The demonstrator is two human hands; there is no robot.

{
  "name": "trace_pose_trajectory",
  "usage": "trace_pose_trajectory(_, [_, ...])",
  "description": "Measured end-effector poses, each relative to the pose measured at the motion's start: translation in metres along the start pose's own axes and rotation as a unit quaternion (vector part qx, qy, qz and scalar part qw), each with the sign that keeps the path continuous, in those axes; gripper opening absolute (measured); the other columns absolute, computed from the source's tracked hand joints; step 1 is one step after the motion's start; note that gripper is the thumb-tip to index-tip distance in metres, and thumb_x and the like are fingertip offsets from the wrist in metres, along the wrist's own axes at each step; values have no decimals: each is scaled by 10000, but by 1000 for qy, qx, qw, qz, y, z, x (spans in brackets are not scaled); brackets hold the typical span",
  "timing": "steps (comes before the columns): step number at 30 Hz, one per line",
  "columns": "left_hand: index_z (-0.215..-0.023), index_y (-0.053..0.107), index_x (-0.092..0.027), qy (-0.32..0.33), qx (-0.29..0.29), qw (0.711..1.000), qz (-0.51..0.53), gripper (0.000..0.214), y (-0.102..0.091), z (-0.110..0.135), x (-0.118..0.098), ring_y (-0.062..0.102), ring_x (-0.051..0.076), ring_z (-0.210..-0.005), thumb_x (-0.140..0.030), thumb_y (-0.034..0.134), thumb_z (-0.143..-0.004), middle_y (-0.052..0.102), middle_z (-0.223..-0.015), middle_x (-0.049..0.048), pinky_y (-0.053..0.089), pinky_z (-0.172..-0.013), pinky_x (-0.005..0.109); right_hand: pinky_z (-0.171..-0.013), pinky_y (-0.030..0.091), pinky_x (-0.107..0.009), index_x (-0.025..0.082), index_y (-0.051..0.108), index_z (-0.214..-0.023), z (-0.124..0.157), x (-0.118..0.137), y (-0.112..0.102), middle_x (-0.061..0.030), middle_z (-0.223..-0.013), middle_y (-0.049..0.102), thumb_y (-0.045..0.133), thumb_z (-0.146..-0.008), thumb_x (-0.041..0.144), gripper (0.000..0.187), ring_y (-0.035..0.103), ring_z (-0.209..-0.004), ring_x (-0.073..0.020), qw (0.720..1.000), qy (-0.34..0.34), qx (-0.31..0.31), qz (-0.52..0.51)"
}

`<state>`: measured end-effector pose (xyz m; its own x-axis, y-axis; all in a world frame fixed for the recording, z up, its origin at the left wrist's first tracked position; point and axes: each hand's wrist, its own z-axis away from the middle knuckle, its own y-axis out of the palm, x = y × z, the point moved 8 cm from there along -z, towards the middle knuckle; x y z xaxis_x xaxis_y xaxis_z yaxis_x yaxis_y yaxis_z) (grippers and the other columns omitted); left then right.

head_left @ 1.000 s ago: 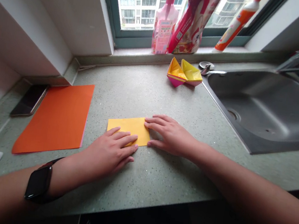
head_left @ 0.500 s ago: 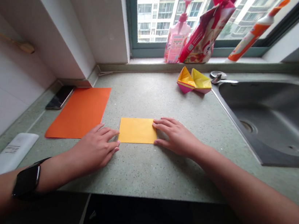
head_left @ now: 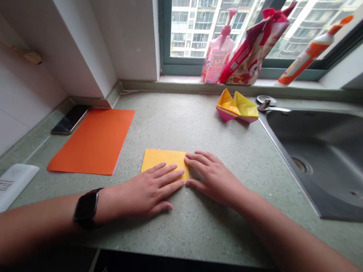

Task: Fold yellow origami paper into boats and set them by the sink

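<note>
While a window (head_left: 196, 26) stands behind, speckled countertop (head_left: 170, 119) bears yellow paper (head_left: 162, 156).

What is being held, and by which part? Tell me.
Nothing is grasped: the left hand rests partly over the yellow paper; the right hand touches its right edge.

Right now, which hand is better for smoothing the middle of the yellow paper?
Probably the left hand: its fingers lie across the yellow paper, while the right hand sits at the paper's right edge.

Daylight from the window (head_left: 195, 31) puts a pale sheen in the sink (head_left: 338, 167), while outer edges stretch and blur.
</note>
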<state>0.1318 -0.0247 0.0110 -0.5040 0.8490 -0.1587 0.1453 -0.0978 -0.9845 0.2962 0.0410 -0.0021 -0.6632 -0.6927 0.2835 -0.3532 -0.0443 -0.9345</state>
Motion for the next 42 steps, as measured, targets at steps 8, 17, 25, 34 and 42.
trace_pose_trajectory(8, [-1767, 305, -237, -19, 48, 995, 79, 738, 10, -5, 7, 302, 386, -1688, -604, 463, -1147, 325, -1815, 142, 236, -1370, 651, -1270, 441, -684, 257, 622, -1543, 6, 1, -1, -116, -1584, 662, 739, -1025, 423, 556, 564, -1513, -369, 1000, 6, 19, -3])
trace_pose_trajectory(17, [-1729, 398, -223, -29, 20, 997, 72, 747, 12, -8, 2, 353, 402, -1653, -671, 441, -1134, 398, -1778, 168, 236, -1354, 665, -1262, 454, -687, 272, 632, -1514, 9, -1, 1, -96, -1585, 664, 559, -1100, 349, 427, 575, -1504, -348, 1000, 18, 4, -2])
trace_pose_trajectory(25, [-1332, 748, -165, -87, -2, 996, 9, 537, -11, -4, 0, 631, 363, -1333, -595, 488, -1144, 708, -1421, 154, 504, -1141, 520, -1264, 460, -681, 250, 635, -1463, 7, -1, 4, -100, -1584, 663, 671, -1050, 408, 444, 579, -1502, -356, 999, 26, 17, 26])
trace_pose_trajectory(34, [-954, 832, -177, -185, 88, 970, -132, 242, -15, 22, 7, 672, 318, -967, -241, 627, -1066, 764, -1165, 143, 523, -785, 449, -1286, 438, -666, 285, 631, -1474, 5, -4, 5, -93, -1593, 652, 713, -1038, 417, 463, 560, -1517, -358, 999, 33, 31, 22])
trace_pose_trajectory(42, [-837, 825, -173, -223, 60, 955, -189, 261, -34, 35, 19, 623, 333, -937, -320, 709, -1019, 739, -1062, 169, 480, -741, 451, -1237, 492, -650, 266, 630, -1453, 3, -1, 2, -99, -1555, 682, 740, -1023, 388, 461, 593, -1472, -366, 999, 6, 12, 30])
